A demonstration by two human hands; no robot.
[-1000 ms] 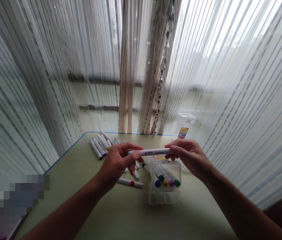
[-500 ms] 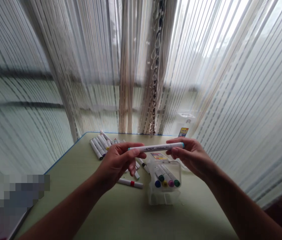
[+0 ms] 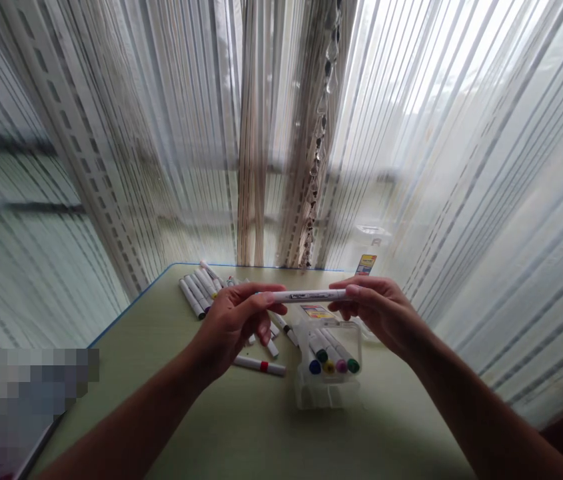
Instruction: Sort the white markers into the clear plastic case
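Observation:
A white marker (image 3: 306, 296) with dark print on its barrel lies level between my two hands, above the table. My left hand (image 3: 234, 327) pinches its left end between thumb and fingers. The right end is gripped by my right hand (image 3: 378, 310), whose thumb and fingers cover the cap there. Just below and beyond the marker stands a clear plastic case (image 3: 328, 393) holding several markers with blue, yellow, pink and green ends. A white marker with a red band (image 3: 264, 367) rests on the table, left of the case.
More white markers (image 3: 196, 291) lie in a pile at the table's far left. Behind my right hand rises a clear lid (image 3: 374, 237) with a yellow label. The pale green table (image 3: 241, 427) has a blue edge; striped sheer curtains (image 3: 186, 133) hang behind it.
My right thumb and fingers have closed over the marker's right end, hiding the turquoise tip that showed before. The left hand has barely moved. The curtain has shifted slightly.

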